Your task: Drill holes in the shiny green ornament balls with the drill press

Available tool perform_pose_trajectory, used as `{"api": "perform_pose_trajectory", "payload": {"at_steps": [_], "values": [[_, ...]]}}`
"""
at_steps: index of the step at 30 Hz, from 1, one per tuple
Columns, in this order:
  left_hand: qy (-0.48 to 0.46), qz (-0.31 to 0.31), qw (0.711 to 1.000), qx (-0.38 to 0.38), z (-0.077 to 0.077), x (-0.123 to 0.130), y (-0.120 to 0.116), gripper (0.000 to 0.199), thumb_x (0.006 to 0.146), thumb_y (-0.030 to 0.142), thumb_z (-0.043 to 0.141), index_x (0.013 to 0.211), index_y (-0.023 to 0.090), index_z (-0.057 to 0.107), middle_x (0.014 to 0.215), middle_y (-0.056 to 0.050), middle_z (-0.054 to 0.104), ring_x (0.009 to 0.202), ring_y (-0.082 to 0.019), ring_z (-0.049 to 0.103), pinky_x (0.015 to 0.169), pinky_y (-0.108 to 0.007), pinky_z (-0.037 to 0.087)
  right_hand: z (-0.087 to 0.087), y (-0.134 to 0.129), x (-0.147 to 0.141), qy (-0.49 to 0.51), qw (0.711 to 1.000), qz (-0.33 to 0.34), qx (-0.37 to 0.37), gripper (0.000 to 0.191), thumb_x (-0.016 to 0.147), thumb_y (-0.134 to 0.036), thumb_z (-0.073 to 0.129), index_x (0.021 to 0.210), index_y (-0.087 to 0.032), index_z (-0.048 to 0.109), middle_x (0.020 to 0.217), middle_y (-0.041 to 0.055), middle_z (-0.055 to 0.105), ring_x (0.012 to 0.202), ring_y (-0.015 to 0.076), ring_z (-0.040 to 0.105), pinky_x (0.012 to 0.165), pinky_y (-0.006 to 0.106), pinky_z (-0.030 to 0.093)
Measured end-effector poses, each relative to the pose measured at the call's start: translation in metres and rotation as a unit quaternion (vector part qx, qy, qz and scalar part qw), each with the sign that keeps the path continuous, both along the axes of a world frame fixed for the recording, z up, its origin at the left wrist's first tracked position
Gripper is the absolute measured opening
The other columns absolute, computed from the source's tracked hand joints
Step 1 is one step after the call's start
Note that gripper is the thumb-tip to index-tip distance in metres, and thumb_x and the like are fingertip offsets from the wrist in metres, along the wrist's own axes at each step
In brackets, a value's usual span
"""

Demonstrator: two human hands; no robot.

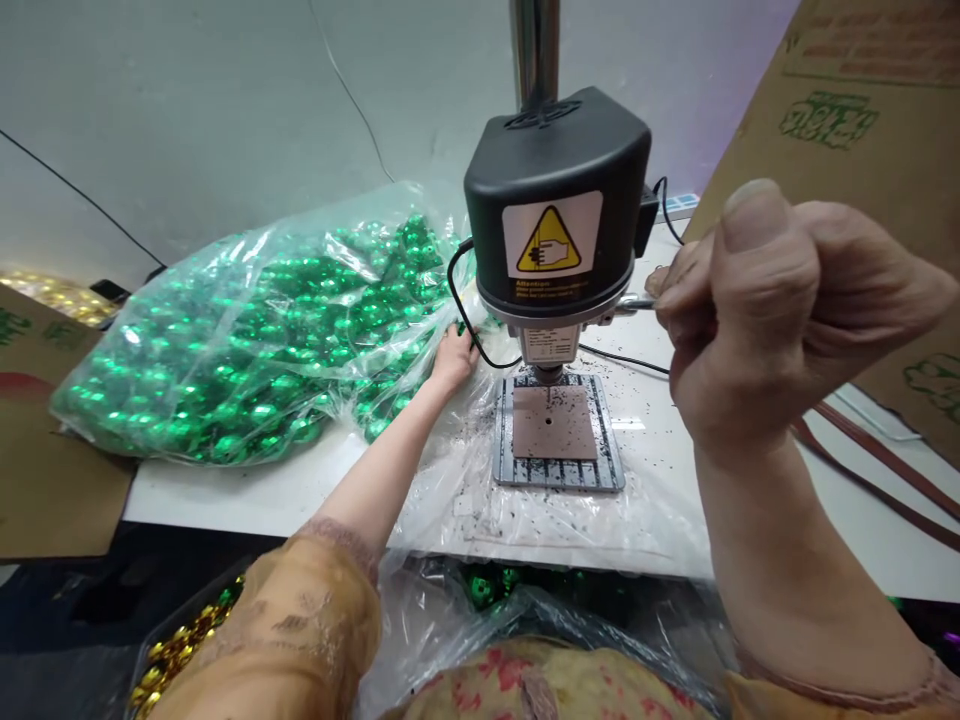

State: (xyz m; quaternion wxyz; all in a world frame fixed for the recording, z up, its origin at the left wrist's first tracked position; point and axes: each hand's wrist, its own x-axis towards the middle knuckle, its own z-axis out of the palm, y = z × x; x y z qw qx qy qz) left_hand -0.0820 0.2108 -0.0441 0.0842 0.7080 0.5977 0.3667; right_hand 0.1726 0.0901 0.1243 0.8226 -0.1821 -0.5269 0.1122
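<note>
My right hand (757,300) is closed in a fist around the lever (636,304) on the right side of a black drill press (559,190). Under the drill head a brown square plate (555,432) with a dark hole lies on the grooved metal base (611,472). My left hand (454,358) reaches to the mouth of a large clear plastic bag (247,260) full of shiny green balls (270,350). Its fingers are bent, with a bit of green showing between them; the fingertips are partly hidden.
Dark shavings are scattered around the base. A black cable (459,290) loops left of the drill head. Cardboard stands left (60,480) and right (885,60). Below the table edge are more green balls (484,585) in plastic and gold balls (176,650). Brown straps (877,480) lie right.
</note>
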Motion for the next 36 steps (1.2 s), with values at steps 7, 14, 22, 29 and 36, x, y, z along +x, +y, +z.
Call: {"api": "perform_pose_trajectory", "payload": {"at_steps": [7, 14, 22, 29, 36], "values": [[-0.389, -0.056, 0.911, -0.123, 0.011, -0.002, -0.088, 0.039, 0.09, 0.051, 0.063, 0.118, 0.023, 0.061, 0.1, -0.005, 0.065, 0.089, -0.018, 0.064, 0.084, -0.036, 0.057, -0.003, 0.0, -0.001, 0.015, 1.0, 0.01, 0.022, 0.036, 0.088, -0.023, 0.063, 0.054, -0.017, 0.056, 0.048, -0.004, 0.048, 0.044, 0.005, 0.043, 0.047, 0.028, 0.03], [-0.497, -0.109, 0.844, -0.168, 0.01, 0.044, -0.133, 0.049, 0.082, 0.048, 0.078, 0.122, 0.024, 0.061, 0.108, -0.004, 0.07, 0.096, -0.017, 0.067, 0.091, -0.034, 0.054, -0.003, 0.005, -0.001, 0.025, 0.998, 0.016, 0.056, 0.037, 0.087, -0.019, 0.064, 0.051, -0.017, 0.055, 0.045, -0.0049, 0.045, 0.042, 0.0049, 0.04, 0.045, 0.028, 0.028], [-0.404, -0.146, 0.896, -0.116, -0.02, 0.072, -0.122, 0.058, 0.078, 0.047, 0.082, 0.124, 0.022, 0.06, 0.121, -0.008, 0.068, 0.113, -0.023, 0.064, 0.103, -0.039, 0.05, -0.005, 0.001, 0.002, -0.011, 1.0, -0.001, 0.0, 0.039, 0.088, -0.033, 0.064, 0.053, -0.022, 0.052, 0.047, -0.0055, 0.047, 0.042, 0.0065, 0.039, 0.045, 0.031, 0.03], [-0.376, -0.185, 0.899, -0.125, -0.024, 0.082, -0.119, 0.061, 0.078, 0.046, 0.081, 0.129, 0.023, 0.056, 0.129, -0.01, 0.064, 0.118, -0.025, 0.063, 0.104, -0.042, 0.052, -0.007, 0.002, 0.003, -0.029, 1.0, -0.009, -0.002, 0.04, 0.091, -0.036, 0.06, 0.055, -0.021, 0.049, 0.048, -0.0052, 0.046, 0.043, 0.0061, 0.038, 0.046, 0.03, 0.034], [-0.347, -0.18, 0.913, -0.113, -0.022, 0.083, -0.123, 0.06, 0.076, 0.044, 0.083, 0.126, 0.021, 0.059, 0.121, -0.009, 0.067, 0.112, -0.025, 0.065, 0.102, -0.042, 0.053, -0.008, 0.0, 0.004, -0.046, 0.999, -0.02, -0.002, 0.041, 0.092, -0.035, 0.059, 0.055, -0.021, 0.049, 0.047, -0.0047, 0.044, 0.043, 0.0067, 0.039, 0.046, 0.031, 0.035]]}}
